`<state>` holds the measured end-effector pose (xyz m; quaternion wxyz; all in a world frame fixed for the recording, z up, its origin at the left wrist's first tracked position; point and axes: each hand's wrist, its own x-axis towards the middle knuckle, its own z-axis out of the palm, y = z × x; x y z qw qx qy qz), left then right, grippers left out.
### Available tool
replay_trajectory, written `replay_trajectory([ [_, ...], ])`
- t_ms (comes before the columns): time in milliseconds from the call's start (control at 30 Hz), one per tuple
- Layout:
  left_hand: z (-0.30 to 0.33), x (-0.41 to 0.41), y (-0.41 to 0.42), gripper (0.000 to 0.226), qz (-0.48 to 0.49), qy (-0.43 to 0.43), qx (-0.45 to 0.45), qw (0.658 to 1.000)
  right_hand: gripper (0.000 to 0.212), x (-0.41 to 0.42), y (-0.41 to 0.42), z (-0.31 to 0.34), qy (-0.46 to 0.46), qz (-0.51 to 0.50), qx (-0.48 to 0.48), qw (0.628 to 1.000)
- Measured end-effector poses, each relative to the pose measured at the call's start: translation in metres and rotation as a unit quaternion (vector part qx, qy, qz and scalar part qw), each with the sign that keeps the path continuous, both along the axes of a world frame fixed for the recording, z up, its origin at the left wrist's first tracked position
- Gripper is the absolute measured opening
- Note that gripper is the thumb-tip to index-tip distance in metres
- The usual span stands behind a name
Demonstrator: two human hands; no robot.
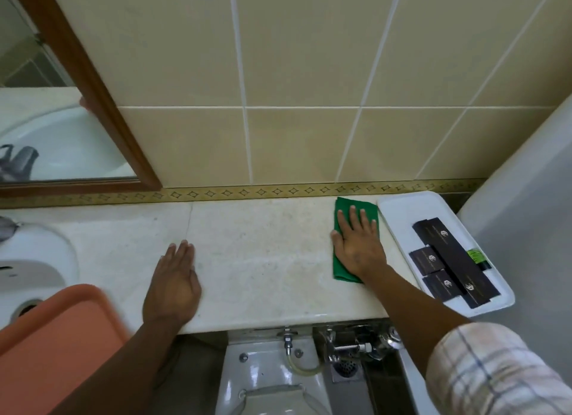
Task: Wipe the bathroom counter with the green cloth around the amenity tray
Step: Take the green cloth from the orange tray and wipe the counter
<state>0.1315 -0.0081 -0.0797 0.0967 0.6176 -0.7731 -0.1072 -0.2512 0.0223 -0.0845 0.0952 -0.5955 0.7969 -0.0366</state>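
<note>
A folded green cloth [343,207] lies flat on the pale marble counter [263,253], close to the back wall. My right hand [359,244] presses down on it with the fingers spread, just left of the white amenity tray [399,210]. The tray sits at the counter's right end and holds several black boxes [445,253] and a small green packet [475,255]. My left hand [175,281] rests flat on the bare counter near its front edge, holding nothing.
A white sink [34,260] is set in the counter at the left, with an orange tray [52,346] over its front. A wood-framed mirror [93,83] hangs on the tiled wall. Below the counter are a toilet tank [269,371] and chrome valves [356,346].
</note>
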Motion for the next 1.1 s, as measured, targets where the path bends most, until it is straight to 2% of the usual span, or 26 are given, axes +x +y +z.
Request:
replay_trajectory([
  [133, 0.003, -0.003, 0.0, 0.064, 0.009, -0.002, 0.007, 1.0, 0.064, 0.04, -0.011, 0.003, -0.003, 0.033, 0.003, 0.999],
  [433, -0.003, 0.004, -0.003, 0.055, 0.014, 0.015, 0.005, 1.0, 0.065, 0.253, -0.069, 0.007, -0.033, 0.198, 0.005, 0.98],
  [667, -0.009, 0.01, -0.005, 0.059, 0.018, 0.052, 0.024, 0.998, 0.063, 0.273, -0.085, 0.005, -0.029, 0.21, 0.006, 0.977],
  [767, -0.004, 0.013, -0.003, 0.054, 0.015, 0.08, 0.002, 0.997, 0.064, 0.266, -0.081, 0.024, -0.095, 0.219, 0.021, 0.971],
  [833, -0.003, 0.016, -0.003, 0.052, 0.024, 0.107, -0.019, 0.994, 0.063, 0.237, -0.068, 0.039, -0.18, 0.156, -0.015, 0.971],
  [900, 0.002, 0.019, -0.01, 0.049, 0.036, 0.139, -0.022, 0.989, 0.056, 0.183, -0.036, 0.053, -0.248, 0.03, -0.109, 0.962],
  [967, 0.02, 0.006, -0.032, 0.036, 0.097, 0.175, -0.018, 0.98, 0.041, 0.111, 0.008, 0.065, -0.253, -0.121, -0.216, 0.935],
  [1033, 0.039, -0.035, -0.057, 0.034, 0.122, 0.158, -0.043, 0.979, 0.032, 0.034, 0.06, 0.076, -0.244, -0.262, -0.257, 0.898],
  [1100, 0.057, -0.108, -0.071, 0.035, 0.026, 0.114, -0.082, 0.99, 0.03, -0.033, 0.108, 0.087, -0.232, -0.381, -0.27, 0.854],
])
